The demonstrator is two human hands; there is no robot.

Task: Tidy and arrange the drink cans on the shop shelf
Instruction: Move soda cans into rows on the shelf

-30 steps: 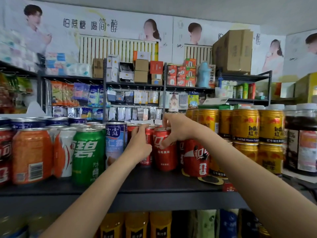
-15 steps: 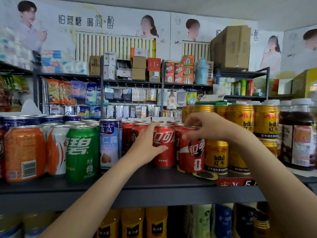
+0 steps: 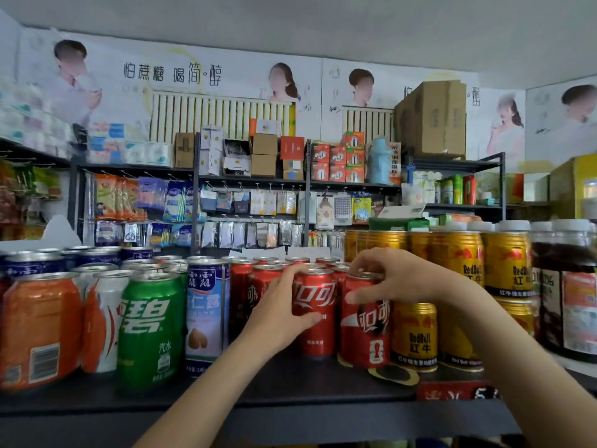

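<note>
1. Two hands are working at the front row of cans on the dark shelf, near the middle of its front edge.
2. The left hand is wrapping a slim red cola can from the left side, thumb lying across the can's front and fingers curling over its rim, so this grip is closing around the can.
3. The right hand is reaching from the right and resting on top of a wider red cola can, fingertips curling over the lid and thumb pressing the upper front, so this grip is holding that can from above.
4. Both red cans are standing upright just beside each other, the wider one nearer the front edge.
5. More red cola cans are standing in rows behind them, partly hidden.
6. Toward the shelf's left end, a blue-and-white can, a green Sprite can, a white-and-orange can and an orange can are lining the front.
7. Toward the right end, gold Red Bull cans are sitting stacked in two layers, with dark white-capped bottles beyond them.
</note>
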